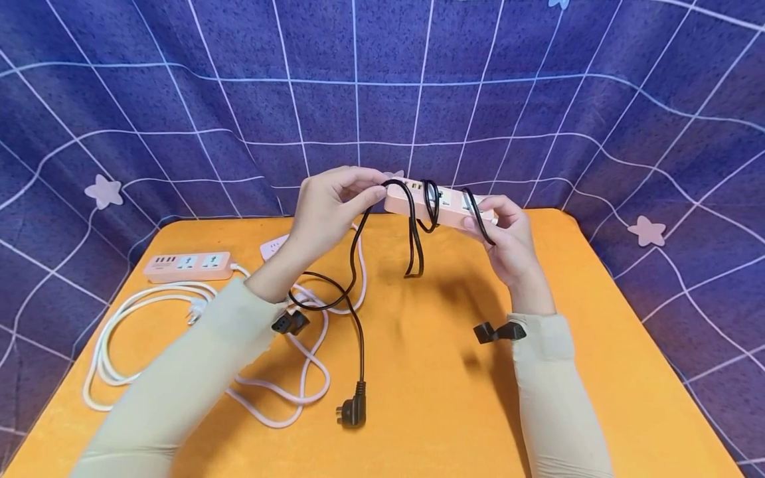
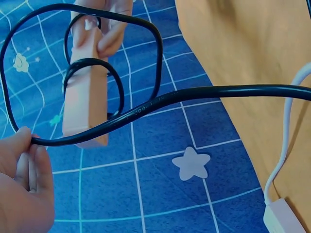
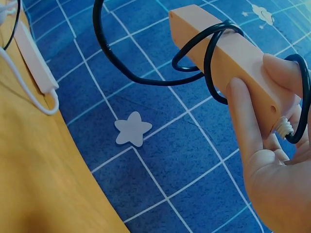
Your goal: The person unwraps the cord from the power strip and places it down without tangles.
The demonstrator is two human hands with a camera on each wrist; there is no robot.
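Note:
Held up above the far edge of the table is a pink power strip (image 1: 455,214), gripped at its cord end by my right hand (image 1: 512,245). Its black cord (image 2: 194,93) loops loosely round the strip's body, with another bend near the right fingers. Thumb and fingertips of my left hand (image 1: 327,207) pinch this cord beside the strip's far end. In the left wrist view, a wide loop rises from that pinch. The rest of the cord hangs down to the table, ending in a black plug (image 1: 355,408) near the front.
On the orange table (image 1: 442,392), a second pink power strip (image 1: 186,267) lies at the left with a coiled white cord (image 1: 98,362). Another strip (image 1: 271,248), partly hidden by my left arm, lies nearby among white cord loops. A blue curtain (image 1: 382,109) hangs behind.

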